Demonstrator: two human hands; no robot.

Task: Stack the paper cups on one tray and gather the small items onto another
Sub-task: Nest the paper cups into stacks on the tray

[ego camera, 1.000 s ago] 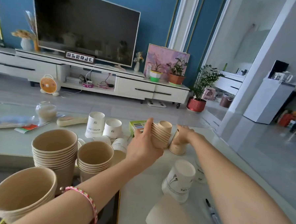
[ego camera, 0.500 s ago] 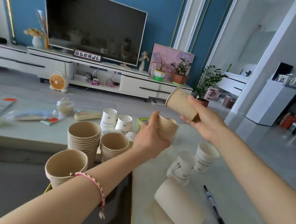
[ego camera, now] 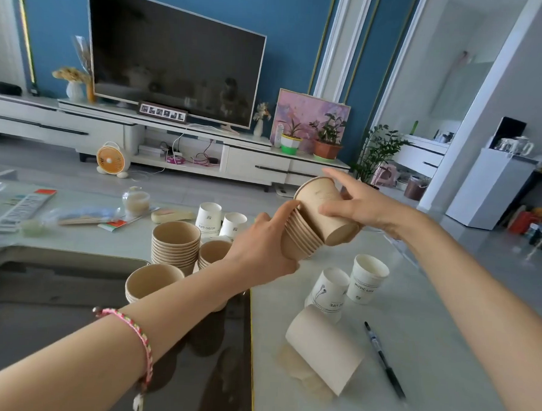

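Head view: right hand (ego camera: pixel 362 207) has brought the single brown cup (ego camera: pixel 324 209), pinched at its sides, from above the table to the mouth of the brown stack (ego camera: pixel 299 238) that the left hand (ego camera: pixel 261 245) wraps. Cup is tilted, mouth away, base at the rims, not nested yet. Both are mid-air over the table's far edge. White cups (ego camera: pixel 367 282) remain unstacked near the pen (ego camera: pixel 384 362).

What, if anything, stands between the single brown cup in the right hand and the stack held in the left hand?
Nothing visible. The right hand holds the brown cup tilted, right against the top of the stack gripped by the left hand, with no other thing between them.
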